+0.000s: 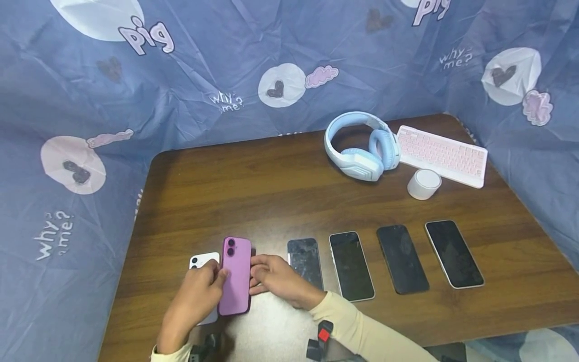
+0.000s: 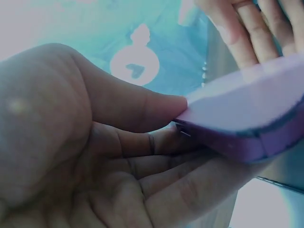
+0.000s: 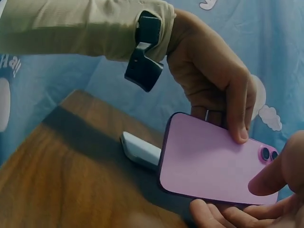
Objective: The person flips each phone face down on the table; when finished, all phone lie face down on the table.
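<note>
A pink phone (image 1: 236, 281) is raised above the table, its camera side up. My left hand (image 1: 199, 294) pinches its left edge, thumb on the back and fingers beneath. At the opposite edge, my right hand (image 1: 280, 279) has its fingers against or very close to the side. Over the phone's back, the right thumb (image 3: 268, 183) shows in the right wrist view; whether it presses there is unclear. A white phone (image 1: 205, 259) lies camera side up, partly covered by the left hand. A dark phone (image 1: 305, 259) lies partly behind the right forearm.
To the right lie a white-edged phone (image 1: 353, 266), a black phone (image 1: 403, 261) and another white-edged phone (image 1: 454, 254), screens up. Farther back are blue headphones (image 1: 357, 156), a white cylinder (image 1: 424, 184) and a pink keyboard (image 1: 443, 153). A patterned blue cloth (image 1: 190, 115) hangs around the table.
</note>
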`<state>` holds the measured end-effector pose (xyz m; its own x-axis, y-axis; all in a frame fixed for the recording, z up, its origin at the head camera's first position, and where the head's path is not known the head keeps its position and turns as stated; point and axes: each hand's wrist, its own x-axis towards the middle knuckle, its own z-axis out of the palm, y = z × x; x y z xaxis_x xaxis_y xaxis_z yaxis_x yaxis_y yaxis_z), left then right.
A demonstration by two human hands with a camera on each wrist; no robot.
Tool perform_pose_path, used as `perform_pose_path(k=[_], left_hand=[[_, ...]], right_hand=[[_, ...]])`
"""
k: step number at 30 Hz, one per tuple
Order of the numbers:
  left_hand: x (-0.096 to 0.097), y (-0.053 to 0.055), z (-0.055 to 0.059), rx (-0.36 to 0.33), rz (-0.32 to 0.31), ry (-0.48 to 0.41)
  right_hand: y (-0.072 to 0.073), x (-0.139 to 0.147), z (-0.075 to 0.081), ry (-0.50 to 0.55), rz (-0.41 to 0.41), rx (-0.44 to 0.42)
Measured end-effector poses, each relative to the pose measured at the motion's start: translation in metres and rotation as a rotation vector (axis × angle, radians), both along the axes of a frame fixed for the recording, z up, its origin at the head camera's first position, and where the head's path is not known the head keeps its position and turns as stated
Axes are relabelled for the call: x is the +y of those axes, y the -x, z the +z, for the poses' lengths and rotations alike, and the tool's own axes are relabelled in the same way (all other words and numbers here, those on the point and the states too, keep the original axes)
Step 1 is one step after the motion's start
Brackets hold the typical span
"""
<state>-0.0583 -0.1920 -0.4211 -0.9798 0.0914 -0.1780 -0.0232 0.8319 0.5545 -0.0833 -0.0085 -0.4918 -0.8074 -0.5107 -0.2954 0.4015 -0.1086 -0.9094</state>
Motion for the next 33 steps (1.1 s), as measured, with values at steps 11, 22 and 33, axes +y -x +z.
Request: perform_pose_path(k=[11,22,33], left_hand=[[-0.006,0.008,-0.016,-0.083,0.001,-0.008],[-0.008,0.012,-0.036,0.017,-0.115,0.106],[0.001,0.017,-0.039,-0.09,-0.13,0.191]], right_hand=[[0.003,0.007,0.008,-0.302,0.018,0.259],[0.005,0.016,0.013,-0.642,0.117,0.569],[0.007,0.019,0.015,-0.721,0.154,0.602]])
